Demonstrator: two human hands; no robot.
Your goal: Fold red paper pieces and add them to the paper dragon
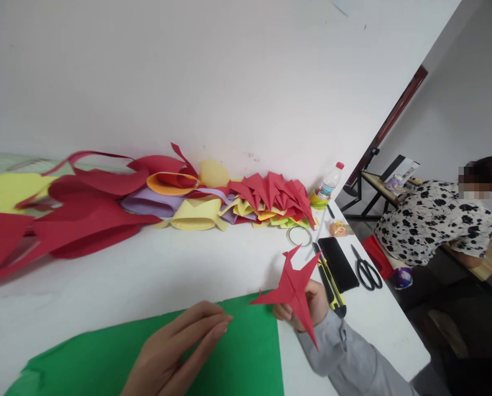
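Observation:
My right hand (307, 308) is closed on a folded red paper figure (294, 286) with pointed wings, held up just above the white table (167, 269). My left hand (180, 344) hovers flat over a green paper sheet (246, 352), fingers stretched out and close together, holding nothing. The green sheet lies at the table's near edge, partly under my left hand.
Curled red, yellow, purple and orange papers (163, 198) and folded red figures (278, 192) are piled along the wall. A utility knife (330, 283), black phone (338, 264), scissors (367, 269), tape ring (299, 235) and water bottle (330, 181) lie right. A seated person (435, 220) works at another table.

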